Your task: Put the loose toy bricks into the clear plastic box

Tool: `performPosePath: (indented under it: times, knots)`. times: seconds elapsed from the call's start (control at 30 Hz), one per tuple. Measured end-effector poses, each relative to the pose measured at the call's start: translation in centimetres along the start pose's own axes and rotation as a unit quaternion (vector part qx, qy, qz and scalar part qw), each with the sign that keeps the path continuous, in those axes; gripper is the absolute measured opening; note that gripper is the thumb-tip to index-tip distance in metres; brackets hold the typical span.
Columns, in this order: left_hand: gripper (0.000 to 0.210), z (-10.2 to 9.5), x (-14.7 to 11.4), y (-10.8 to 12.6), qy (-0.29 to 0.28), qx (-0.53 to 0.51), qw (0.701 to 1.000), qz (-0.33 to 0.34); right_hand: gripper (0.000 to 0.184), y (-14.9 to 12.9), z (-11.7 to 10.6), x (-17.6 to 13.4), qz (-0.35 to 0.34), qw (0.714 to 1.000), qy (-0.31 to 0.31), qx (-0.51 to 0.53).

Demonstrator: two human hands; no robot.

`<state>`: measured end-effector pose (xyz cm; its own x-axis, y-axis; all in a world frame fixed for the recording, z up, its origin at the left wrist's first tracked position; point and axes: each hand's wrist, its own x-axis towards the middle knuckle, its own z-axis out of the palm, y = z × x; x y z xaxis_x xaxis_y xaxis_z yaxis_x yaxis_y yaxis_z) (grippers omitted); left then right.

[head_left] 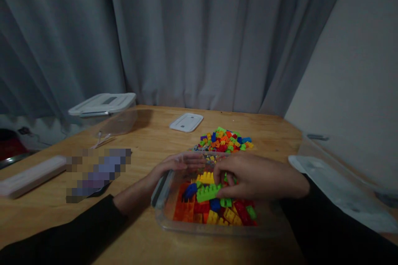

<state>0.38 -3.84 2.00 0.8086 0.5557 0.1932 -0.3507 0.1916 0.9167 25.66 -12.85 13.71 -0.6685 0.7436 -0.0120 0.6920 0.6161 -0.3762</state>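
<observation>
A clear plastic box (214,230) stands in front of me with red, yellow, orange, blue and green toy building bricks inside. Over it my right hand (242,174) is closed, thumb and fingers pinching a long light green brick (207,193). My left hand (183,161) lies along the box's far left side, its fingers stretched out flat and holding nothing. Just beyond the box is a loose pile of small coloured bricks (225,140); its near part shows through the box wall. A dark blue brick (189,191) rests left of the green one.
Behind the left hand lies a white lid (187,122). A lidded clear box (120,120) stands at the back left. To the left are a pale long case (34,176) and a pixelated flat object (101,176). Another clear container (336,174) with a white lid is on the right.
</observation>
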Motion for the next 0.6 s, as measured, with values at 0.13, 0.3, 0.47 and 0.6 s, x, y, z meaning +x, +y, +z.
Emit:
performPosePath:
  times: [0.13,0.3,0.47,0.6]
  knots:
    - [0.053,0.1,-0.1,0.0,-0.021,0.000,1.000,0.013,0.019,-0.6,0.8,0.1,0.008,0.999,-0.032,-0.015]
    - [0.052,0.3,-0.3,-0.1,-0.004,-0.005,1.000,0.008,0.024,-0.1,1.8,0.3,-0.023,1.000,-0.011,-0.009]
    - [0.052,0.2,-0.2,0.1,0.006,0.015,1.000,0.001,0.015,0.5,2.0,0.6,-0.023,1.000,-0.003,-0.013]
    - [0.051,0.3,-0.1,0.3,0.005,0.020,1.000,0.009,0.009,0.9,1.9,0.6,-0.022,0.999,0.021,-0.037]
